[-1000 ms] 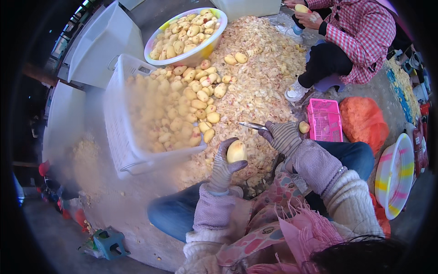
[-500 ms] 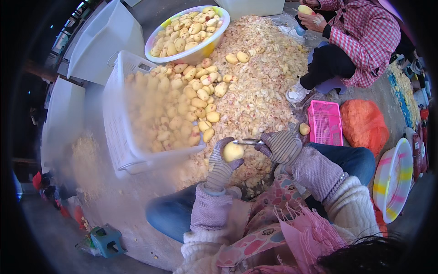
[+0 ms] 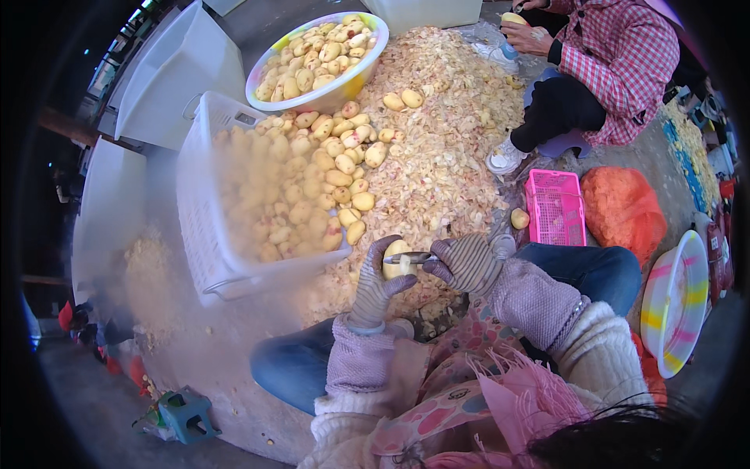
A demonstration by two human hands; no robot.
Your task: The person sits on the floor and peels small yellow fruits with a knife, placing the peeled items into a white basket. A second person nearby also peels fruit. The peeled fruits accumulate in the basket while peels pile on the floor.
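Observation:
A pale yellow potato (image 3: pixel 396 268) sits in my left hand (image 3: pixel 375 283), whose gloved fingers are wrapped round it. My right hand (image 3: pixel 471 263), in a striped glove, is closed on a metal peeler (image 3: pixel 416 257). The peeler's blade end lies across the upper face of the potato, touching it. Beyond both hands spreads a heap of peelings (image 3: pixel 437 148). Left of the hands stands a white plastic crate (image 3: pixel 205 234) with many potatoes (image 3: pixel 312 172) in and beside it; a blur covers part of it.
A colourful basin (image 3: pixel 366 76) full of potatoes stands behind the crate. At right are a pink basket (image 3: pixel 556 205), an orange mesh bag (image 3: pixel 621 211) and another basin (image 3: pixel 673 305). A person in a checked shirt (image 3: pixel 621 66) sits at the far right, holding a potato. A stool (image 3: pixel 186 414) stands at lower left.
My right hand has moved slightly left and down, bringing the peeler from the potato's top edge across its face. The left hand still holds the potato.

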